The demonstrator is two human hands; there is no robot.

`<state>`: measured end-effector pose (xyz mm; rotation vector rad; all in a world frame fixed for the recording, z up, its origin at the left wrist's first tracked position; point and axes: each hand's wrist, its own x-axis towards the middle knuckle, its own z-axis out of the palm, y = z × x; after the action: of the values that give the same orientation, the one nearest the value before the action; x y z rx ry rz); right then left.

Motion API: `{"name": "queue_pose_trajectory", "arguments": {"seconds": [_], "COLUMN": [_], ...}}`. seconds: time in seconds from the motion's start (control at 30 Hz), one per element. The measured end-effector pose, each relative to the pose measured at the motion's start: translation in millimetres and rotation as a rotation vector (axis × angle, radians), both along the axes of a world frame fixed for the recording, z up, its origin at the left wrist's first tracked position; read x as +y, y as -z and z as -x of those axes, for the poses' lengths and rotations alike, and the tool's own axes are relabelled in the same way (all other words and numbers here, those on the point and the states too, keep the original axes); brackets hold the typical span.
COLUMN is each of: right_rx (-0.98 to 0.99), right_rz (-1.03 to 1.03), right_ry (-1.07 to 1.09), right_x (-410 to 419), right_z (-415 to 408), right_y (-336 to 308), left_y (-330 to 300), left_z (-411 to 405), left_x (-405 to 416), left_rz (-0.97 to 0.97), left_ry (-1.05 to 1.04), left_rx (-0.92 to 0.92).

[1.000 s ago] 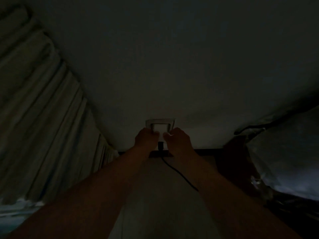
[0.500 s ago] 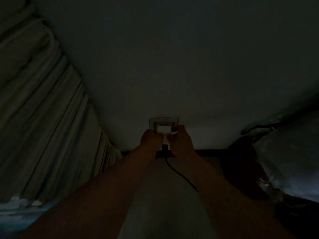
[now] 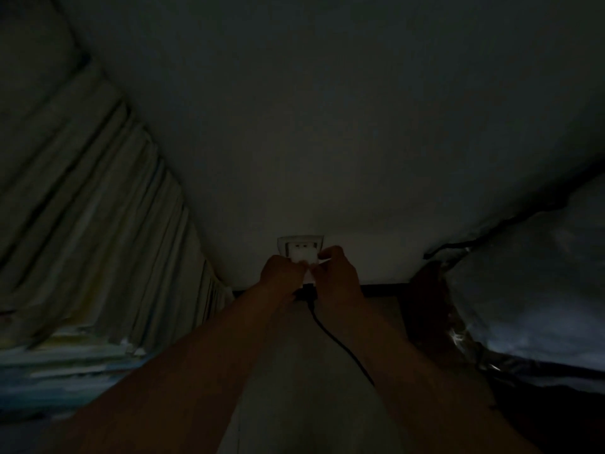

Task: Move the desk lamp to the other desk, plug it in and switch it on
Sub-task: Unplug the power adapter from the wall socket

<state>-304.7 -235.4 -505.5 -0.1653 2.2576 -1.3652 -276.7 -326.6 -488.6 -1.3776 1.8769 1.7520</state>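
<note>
It is dark. My left hand [image 3: 282,271] and right hand [image 3: 337,273] pinch the white plug [image 3: 304,256] together at the wall socket [image 3: 300,245], at 12 o'clock. Its black cord [image 3: 340,344] runs toward 5 o'clock.

I read no text, label, brand, number or sign anywhere; the scene is too dark, including the socket [image 3: 300,246] at 6 o'clock.

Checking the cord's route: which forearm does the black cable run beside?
The right forearm; the black cable trails from the white plug along it.
</note>
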Motion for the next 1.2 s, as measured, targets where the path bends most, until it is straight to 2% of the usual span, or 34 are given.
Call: {"name": "queue_pose_trajectory", "arguments": {"seconds": [0.33,0.53,0.7,0.77,0.9,1.2], "right_rx": [0.092,-0.026,-0.134,-0.094,0.096,0.298], "right_rz": [0.019,0.013,0.141,0.150,0.030,-0.185], "right_ry": [-0.053,-0.076,-0.039,-0.032,-0.091,-0.068], "right_x": [18.1,29.7,40.9,45.9,64.3,118.2], "right_z": [-21.4,-41.1,-58.5,-64.1,-79.2,-103.9], "right_y": [-128.9,-210.3,-277.2,-301.4,-346.2,-411.0], "left_y": [-130.3,-217.8,-288.6,-317.7,-377.6,-489.7], "left_z": [-24.6,-31.5,-32.6,-34.0,-35.5,-36.3], "left_x": [10.7,3.1,-2.5,-3.6,-10.7,-22.2], "left_rz": [-0.031,-0.025,-0.013,-0.026,-0.053,0.025], "left_ry": [-0.048,-0.150,-0.219,-0.257,-0.330,-0.310], "left_rx": [0.117,0.202,0.346,0.413,0.510,0.659]}}
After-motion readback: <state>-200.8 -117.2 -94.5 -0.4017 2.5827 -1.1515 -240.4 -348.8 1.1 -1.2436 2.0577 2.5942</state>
